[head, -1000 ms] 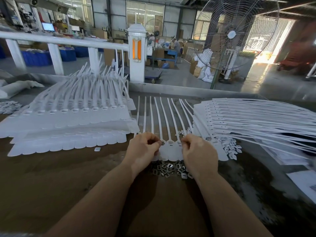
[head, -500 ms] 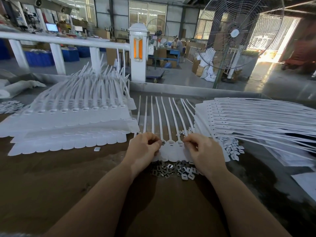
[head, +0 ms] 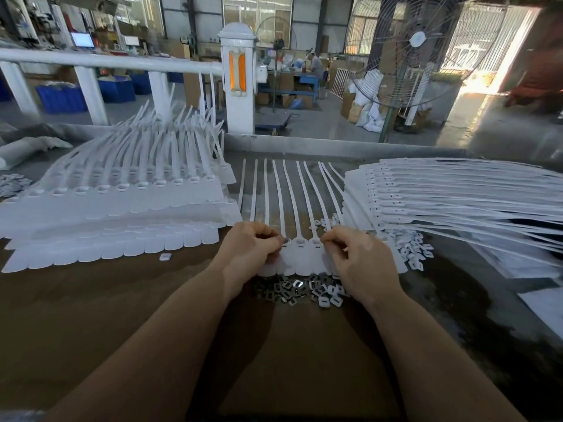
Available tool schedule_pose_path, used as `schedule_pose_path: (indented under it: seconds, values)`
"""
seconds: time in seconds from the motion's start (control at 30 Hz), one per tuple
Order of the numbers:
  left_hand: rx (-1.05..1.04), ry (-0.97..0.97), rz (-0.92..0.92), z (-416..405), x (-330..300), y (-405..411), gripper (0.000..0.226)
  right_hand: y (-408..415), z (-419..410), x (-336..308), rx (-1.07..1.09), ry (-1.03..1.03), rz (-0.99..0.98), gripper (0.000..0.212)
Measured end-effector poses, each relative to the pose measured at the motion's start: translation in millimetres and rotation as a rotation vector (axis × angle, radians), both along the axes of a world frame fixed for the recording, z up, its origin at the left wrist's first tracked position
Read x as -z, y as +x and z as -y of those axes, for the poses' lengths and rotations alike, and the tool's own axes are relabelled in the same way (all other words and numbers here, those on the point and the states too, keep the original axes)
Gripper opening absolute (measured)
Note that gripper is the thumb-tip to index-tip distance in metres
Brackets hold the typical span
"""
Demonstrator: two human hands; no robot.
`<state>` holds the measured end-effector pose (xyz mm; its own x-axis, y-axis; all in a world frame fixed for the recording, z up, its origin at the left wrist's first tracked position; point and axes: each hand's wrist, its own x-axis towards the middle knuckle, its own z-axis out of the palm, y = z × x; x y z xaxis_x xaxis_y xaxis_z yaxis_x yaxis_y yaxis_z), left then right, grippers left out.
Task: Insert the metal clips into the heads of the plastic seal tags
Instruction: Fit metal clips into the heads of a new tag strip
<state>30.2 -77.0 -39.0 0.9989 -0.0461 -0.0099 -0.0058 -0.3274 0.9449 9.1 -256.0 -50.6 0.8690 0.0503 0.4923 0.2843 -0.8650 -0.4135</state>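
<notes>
A strip of joined white plastic seal tags lies in front of me, its straps running away across the table. My left hand pinches a small metal clip at the head of a tag on the strip's left side. My right hand has its fingertips curled on the head of a tag at the strip's right side; what they hold is hidden. A heap of loose metal clips lies just below the strip, between my wrists.
A big stack of white tag strips fills the left of the brown table. Another stack fans out on the right, with small white plastic pieces beside it. One white piece lies alone at left. A raised table edge runs behind.
My right hand has shifted a little left along the tag heads, then settled. My left hand has stayed pinched at the same tag head.
</notes>
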Motion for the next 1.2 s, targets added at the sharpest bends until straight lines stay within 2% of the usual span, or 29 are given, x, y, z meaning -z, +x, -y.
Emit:
schedule_pose_path:
  seconds: [0.1,0.33,0.63,0.83,1.07,1.2]
  values:
    - [-0.007,-0.029,-0.047,1,-5,7,0.005,0,0,0,0.003,-0.002,0.002,0.014]
    - [-0.007,0.227,0.095,17,-11,19,0.008,1,-1,0,0.009,-0.008,0.002,0.013]
    - [0.017,0.378,0.059,25,-9,27,0.009,3,0,2,0.009,-0.005,0.015,0.012]
    - [0.031,0.298,-0.003,23,-11,29,0.005,4,-1,2,0.015,-0.001,0.014,0.012]
    - [0.021,0.261,-0.046,25,-10,32,0.022,3,0,1,0.006,0.006,-0.007,0.013]
    - [0.01,0.241,-0.056,26,-11,33,0.023,3,-1,0,0.001,0.015,-0.013,0.013]
